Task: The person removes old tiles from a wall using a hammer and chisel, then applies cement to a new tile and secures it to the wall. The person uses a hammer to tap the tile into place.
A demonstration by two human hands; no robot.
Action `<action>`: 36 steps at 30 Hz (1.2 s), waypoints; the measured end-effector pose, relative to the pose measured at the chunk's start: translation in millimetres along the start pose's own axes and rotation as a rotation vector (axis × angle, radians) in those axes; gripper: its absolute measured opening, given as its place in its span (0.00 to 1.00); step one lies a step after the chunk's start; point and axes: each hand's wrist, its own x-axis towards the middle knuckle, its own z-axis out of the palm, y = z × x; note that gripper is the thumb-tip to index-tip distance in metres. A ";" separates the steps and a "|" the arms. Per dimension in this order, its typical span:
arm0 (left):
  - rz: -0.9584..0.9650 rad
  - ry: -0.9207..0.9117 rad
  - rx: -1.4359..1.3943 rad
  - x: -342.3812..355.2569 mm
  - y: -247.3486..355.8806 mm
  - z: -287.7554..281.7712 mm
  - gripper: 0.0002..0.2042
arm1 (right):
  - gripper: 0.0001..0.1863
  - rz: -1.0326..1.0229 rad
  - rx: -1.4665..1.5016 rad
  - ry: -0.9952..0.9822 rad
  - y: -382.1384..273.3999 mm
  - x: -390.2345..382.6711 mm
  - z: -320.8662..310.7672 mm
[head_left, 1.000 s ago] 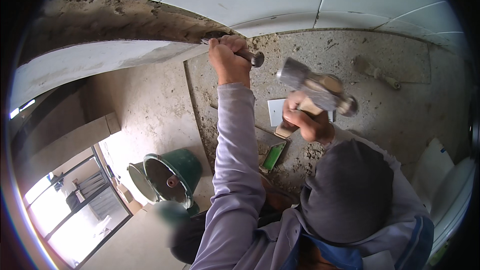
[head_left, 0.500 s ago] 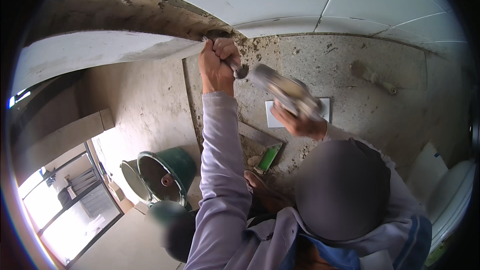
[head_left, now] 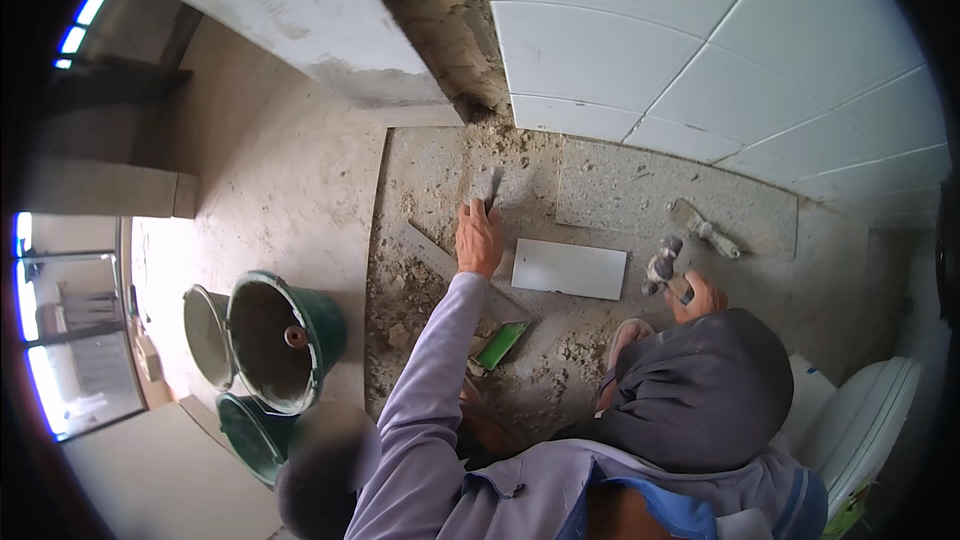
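Observation:
My left hand is closed around a chisel, whose dark metal end points away from me over the gritty floor, short of the wall corner. To the right, my right hand grips a hammer by its handle, near my dark-clad knee. Its metal head is lifted above the floor. Between my hands lies a white rectangular tile. Close to my left forearm, a long greyish strip lies at a slant, with a bright green piece by its lower end.
A trowel-like tool with a pale handle rests at the right. Several buckets stand on the left. White tiled wall rises ahead, beside a pale partition and a rough gap. Rubble lies near my feet.
My left hand has drawn back from the wall corner with the chisel. The hammer has moved right and toward me, away from the chisel and off the white tile. The view has turned.

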 end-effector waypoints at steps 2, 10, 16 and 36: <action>-0.009 0.024 0.107 -14.2 -12.1 -8.4 0.12 | 0.18 0.060 -0.025 -0.090 19.9 -7.4 11.7; -0.012 0.067 0.303 -30.8 6.9 -29.3 0.17 | 0.20 -0.103 0.011 0.089 45.5 -26.0 14.3; -0.323 -0.070 0.018 -54.8 53.7 -1.5 0.27 | 0.22 0.025 0.571 -0.075 -5.5 35.3 70.7; -0.357 0.173 -2.020 60.8 94.8 -34.0 0.13 | 0.12 -1.030 -0.173 0.345 -345.8 140.4 -181.9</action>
